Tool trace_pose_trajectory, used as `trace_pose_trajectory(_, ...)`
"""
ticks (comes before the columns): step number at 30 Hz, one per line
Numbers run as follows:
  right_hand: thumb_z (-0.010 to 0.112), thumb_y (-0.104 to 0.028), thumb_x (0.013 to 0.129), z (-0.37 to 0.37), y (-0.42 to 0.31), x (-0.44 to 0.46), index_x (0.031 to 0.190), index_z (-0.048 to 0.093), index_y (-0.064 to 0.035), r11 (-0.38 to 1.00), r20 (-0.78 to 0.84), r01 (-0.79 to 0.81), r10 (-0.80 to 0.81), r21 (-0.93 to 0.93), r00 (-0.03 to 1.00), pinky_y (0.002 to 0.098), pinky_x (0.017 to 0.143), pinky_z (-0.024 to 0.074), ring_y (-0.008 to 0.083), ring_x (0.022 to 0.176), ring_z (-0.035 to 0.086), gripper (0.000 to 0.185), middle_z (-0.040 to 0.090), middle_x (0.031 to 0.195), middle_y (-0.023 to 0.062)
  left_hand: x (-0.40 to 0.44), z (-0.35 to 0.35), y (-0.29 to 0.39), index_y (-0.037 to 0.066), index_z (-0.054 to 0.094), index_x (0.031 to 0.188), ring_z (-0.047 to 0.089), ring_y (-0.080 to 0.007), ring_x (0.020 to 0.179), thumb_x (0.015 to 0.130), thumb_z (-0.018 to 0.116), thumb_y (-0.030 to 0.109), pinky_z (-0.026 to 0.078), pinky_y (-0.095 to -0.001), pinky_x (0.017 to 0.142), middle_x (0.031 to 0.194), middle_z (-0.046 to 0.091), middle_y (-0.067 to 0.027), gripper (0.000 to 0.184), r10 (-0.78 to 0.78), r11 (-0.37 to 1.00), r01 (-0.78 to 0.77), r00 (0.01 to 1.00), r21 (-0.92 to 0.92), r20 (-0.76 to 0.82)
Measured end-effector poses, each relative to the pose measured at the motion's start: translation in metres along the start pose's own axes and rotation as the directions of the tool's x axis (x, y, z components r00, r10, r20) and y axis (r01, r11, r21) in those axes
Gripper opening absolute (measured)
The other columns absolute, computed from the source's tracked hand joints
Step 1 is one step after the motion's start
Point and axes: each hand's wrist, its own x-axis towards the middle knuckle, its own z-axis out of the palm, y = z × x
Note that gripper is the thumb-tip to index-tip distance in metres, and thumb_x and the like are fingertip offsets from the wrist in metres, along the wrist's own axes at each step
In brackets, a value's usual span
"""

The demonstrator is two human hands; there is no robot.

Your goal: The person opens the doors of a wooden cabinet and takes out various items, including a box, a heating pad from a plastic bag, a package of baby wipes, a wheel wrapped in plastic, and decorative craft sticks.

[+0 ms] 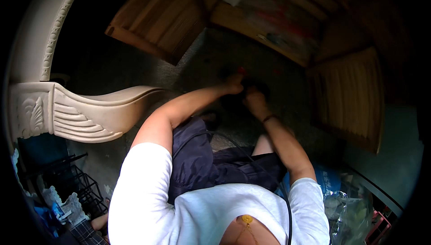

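Observation:
Both of my hands are low over the dark floor, close together in front of my knees. My left hand point(234, 83) is closed, with its fingers mostly in shadow. A small red spot point(241, 70) shows just beyond it. To its right, my right hand point(255, 100) is closed too, with a dark band point(269, 118) around the wrist. Around and between the hands is a black shape point(232, 101) that blends into the floor, and its kind cannot be told. What the fingers hold is hidden in shadow.
An open wooden cabinet point(258, 31) stands ahead, its doors point(155, 18) point(348, 101) swung out on both sides. A carved cream furniture leg point(90, 114) reaches in from the left. Behind are a black wire rack point(81, 180) and plastic bags point(348, 209). A black cable point(251, 157) crosses my lap.

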Motion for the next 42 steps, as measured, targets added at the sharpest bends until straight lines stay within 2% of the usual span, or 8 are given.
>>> trace_pose_trajectory(6, 0.056, -0.014, 0.07, -0.024, -0.011, 0.006, 0.089, 0.053, 0.0, 0.991, -0.083, -0.089, 0.081, -0.101, 0.993, 0.0413, 0.059, 0.0502, 0.0331, 0.068, 0.059, 0.024, 0.057, 0.084, 0.0178, 0.009, -0.001, -0.028, 0.004, 0.059, 0.099, 0.06, -0.0249, 0.078, 0.065, 0.052, 0.006, 0.048, -0.0345, 0.066, 0.088, 0.062, -0.0139, 0.035, -0.02, 0.835, 0.037, 0.999, -0.549, 0.037)
trace_pose_trajectory(10, 0.059, -0.017, 0.072, -0.031, -0.01, 0.009, 0.089, 0.052, -0.0024, 0.995, -0.197, -0.095, 0.101, 0.036, 0.975, 0.0439, 0.056, 0.0486, 0.0372, 0.065, 0.058, 0.023, 0.057, 0.08, 0.021, 0.009, -0.021, -0.016, 0.005, 0.059, 0.1, 0.06, -0.0282, 0.08, 0.065, 0.053, 0.006, 0.048, -0.0356, 0.069, 0.088, 0.062, -0.0153, 0.036, -0.088, 0.834, 0.135, 0.99, -0.535, 0.111)
trace_pose_trajectory(18, 0.06, -0.015, 0.072, -0.043, -0.018, 0.005, 0.088, 0.052, -0.0013, 0.996, -0.237, -0.022, 0.041, 0.083, 0.971, 0.0446, 0.055, 0.0473, 0.0381, 0.065, 0.057, 0.022, 0.056, 0.081, 0.0213, -0.003, -0.03, 0.004, 0.01, 0.062, 0.1, 0.051, -0.0287, 0.105, 0.062, 0.06, 0.009, 0.037, -0.0393, 0.093, 0.106, 0.059, -0.0136, 0.038, -0.01, 0.996, 0.03, 0.974, 0.082, -0.227)
trace_pose_trajectory(26, 0.058, -0.014, 0.072, -0.048, -0.013, 0.011, 0.081, 0.052, -0.0024, 0.992, -0.359, -0.025, 0.068, 0.124, 0.931, 0.0437, 0.053, 0.0476, 0.0363, 0.062, 0.057, 0.016, 0.056, 0.074, 0.0178, 0.005, -0.044, 0.009, 0.004, 0.059, 0.104, 0.057, -0.0354, 0.09, 0.061, 0.061, 0.013, 0.046, -0.0381, 0.078, 0.102, 0.059, -0.0195, 0.043, -0.198, 0.968, 0.178, 0.974, -0.177, -0.107)
trace_pose_trajectory(28, 0.058, -0.015, 0.072, -0.051, -0.008, 0.01, 0.084, 0.056, -0.0017, 0.929, -0.323, -0.208, 0.306, 0.305, 0.895, 0.0415, 0.052, 0.0478, 0.0355, 0.062, 0.059, 0.018, 0.059, 0.072, 0.019, 0.005, -0.047, 0.016, 0.0, 0.058, 0.105, 0.059, -0.0345, 0.087, 0.061, 0.06, 0.012, 0.047, -0.0367, 0.075, 0.102, 0.059, -0.021, 0.046, -0.241, 0.945, 0.216, 0.967, -0.247, -0.078)
trace_pose_trajectory(37, 0.058, -0.009, 0.072, -0.064, 0.016, 0.012, 0.091, 0.059, -0.0008, 0.574, -0.241, -0.092, 0.477, 0.814, 0.845, 0.0336, 0.061, 0.0478, 0.0298, 0.067, 0.06, 0.021, 0.062, 0.076, 0.0136, 0.01, -0.069, 0.066, -0.005, 0.057, 0.097, 0.053, -0.0176, 0.072, 0.062, 0.057, 0.007, 0.044, -0.0275, 0.063, 0.083, 0.057, -0.0095, 0.037, -0.558, 0.219, 0.259, 0.824, -0.941, 0.097)
trace_pose_trajectory(39, 0.059, -0.008, 0.071, -0.068, 0.012, 0.013, 0.093, 0.059, -0.0019, 0.769, -0.434, 0.028, 0.33, 0.639, 0.838, 0.0342, 0.063, 0.0478, 0.0295, 0.072, 0.059, 0.023, 0.061, 0.083, 0.0137, 0.015, -0.071, 0.055, 0.0, 0.058, 0.077, 0.05, -0.0143, 0.064, 0.062, 0.055, 0.003, 0.041, -0.0272, 0.057, 0.07, 0.053, -0.0035, 0.015, -0.268, 0.138, 0.154, 0.957, -0.978, 0.113)
trace_pose_trajectory(42, 0.061, -0.009, 0.069, -0.087, -0.013, 0.013, 0.098, 0.057, -0.0041, 0.951, -0.61, 0.155, 0.043, 0.268, 0.791, 0.0359, 0.067, 0.048, 0.0293, 0.079, 0.059, 0.03, 0.059, 0.093, 0.0139, 0.021, -0.063, 0.049, 0.001, 0.054, 0.061, 0.05, -0.0157, 0.059, 0.059, 0.055, 0.002, 0.039, -0.0303, 0.052, 0.062, 0.053, -0.0061, 0.003, -0.325, 0.343, 0.084, 0.945, -0.936, -0.034)
